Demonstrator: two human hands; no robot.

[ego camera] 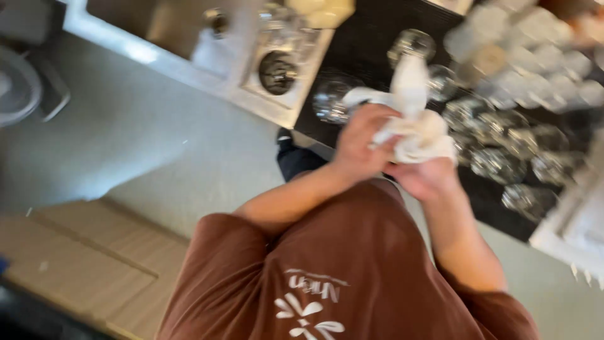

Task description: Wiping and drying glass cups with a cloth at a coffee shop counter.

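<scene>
Both my hands are bunched around a white cloth over the edge of a black mat. My left hand grips the cloth from the left, fingers curled over it. My right hand cups the cloth from below. A corner of the cloth sticks up above my hands. The frame is blurred, and I cannot tell whether anything is wrapped inside the cloth. A clear glass stands on the mat just left of the cloth.
Several clear glasses stand on the black mat to the right of my hands, with more blurred ones behind. A steel sink lies at top left. Grey floor and flattened cardboard are at the left.
</scene>
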